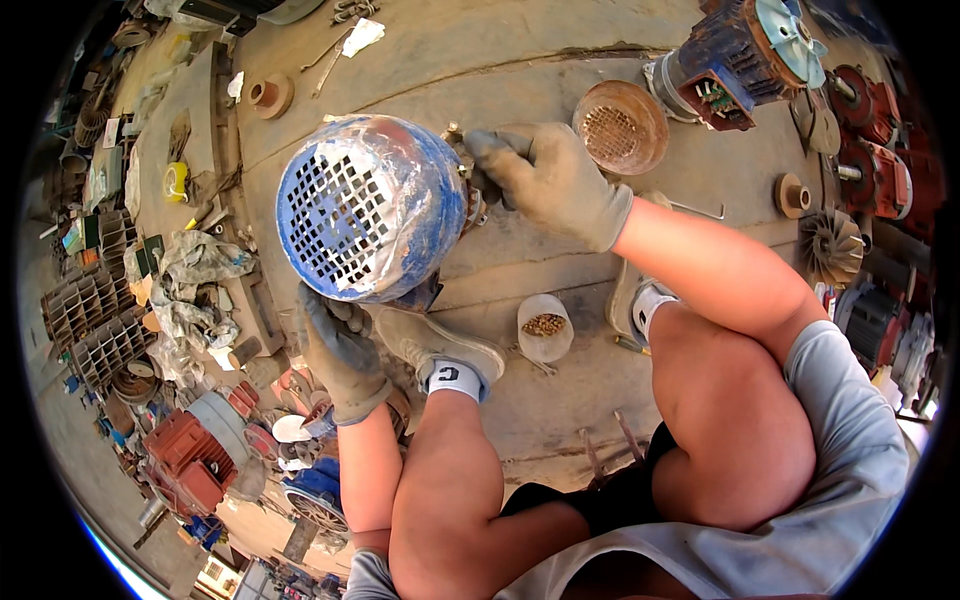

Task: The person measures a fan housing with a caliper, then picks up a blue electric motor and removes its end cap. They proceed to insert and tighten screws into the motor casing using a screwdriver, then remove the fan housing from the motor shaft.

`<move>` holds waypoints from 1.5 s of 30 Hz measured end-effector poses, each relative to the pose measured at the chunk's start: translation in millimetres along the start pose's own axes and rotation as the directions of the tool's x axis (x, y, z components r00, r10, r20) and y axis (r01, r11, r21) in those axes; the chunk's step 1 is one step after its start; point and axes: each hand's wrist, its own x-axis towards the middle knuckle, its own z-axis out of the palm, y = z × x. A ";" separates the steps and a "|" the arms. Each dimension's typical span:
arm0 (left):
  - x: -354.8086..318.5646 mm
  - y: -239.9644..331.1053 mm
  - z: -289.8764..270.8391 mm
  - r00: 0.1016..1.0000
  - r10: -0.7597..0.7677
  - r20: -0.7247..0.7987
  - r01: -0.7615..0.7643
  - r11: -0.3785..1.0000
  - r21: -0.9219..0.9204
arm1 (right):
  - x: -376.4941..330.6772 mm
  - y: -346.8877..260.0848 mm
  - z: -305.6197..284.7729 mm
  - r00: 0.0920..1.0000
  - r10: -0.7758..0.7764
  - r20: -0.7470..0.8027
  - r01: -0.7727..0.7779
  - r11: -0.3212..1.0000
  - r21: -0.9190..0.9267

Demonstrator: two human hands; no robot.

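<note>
Item: electric motor (375, 205), blue housing with worn silver patches, perforated fan cowl turned toward the camera. Stands on a concrete floor (520, 60), near the middle of the slab, just in front of the person's left shoe (435, 345).

Left hand (338, 345), grey work glove: closed around the lower edge of the motor's cowl end, fingers curled under the rim, gripping it.

Right hand (550, 180), grey work glove: fingers bunched and pinched shut at the motor's far side, on small fittings by the housing; what exactly they grip is hidden by the glove and the motor body.

Adjacent items:
- Small translucent plastic cup (544, 327) holding brownish small parts, on the floor between the two shoes, apart from the motor.
- Rusty round fan cover (620, 126) with mesh centre, lying open side up just beyond the right hand.
- Second motor (745, 55), blue with a pale fan wheel, toward the slab's far right corner.
- Bladed impeller (830, 245), at the right edge.
- Red motors (880, 150), stacked along the right edge.
- Red motor housing (190, 455), near the left edge, among scrap parts.
- Yellow tape roll (175, 182), on the far left side.
- Crumpled rags (195, 265), left of the held motor.
</note>
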 end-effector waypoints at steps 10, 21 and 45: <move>6.0 -9.5 -8.5 1.000 -0.023 -0.013 0.023 1.000 0.002 | 3.5 -6.5 -5.4 0.990 -0.136 0.040 0.141 0.964 -0.225; 20.8 -19.5 -22.8 0.994 -0.103 -0.033 0.105 0.994 0.037 | 2.3 -6.1 -5.7 0.983 -0.182 0.037 0.186 0.964 -0.192; 151.5 -52.9 -80.7 0.713 0.011 0.701 -0.694 0.154 0.703 | -4.0 -10.8 -7.6 0.914 -0.405 -0.012 0.400 0.906 -0.135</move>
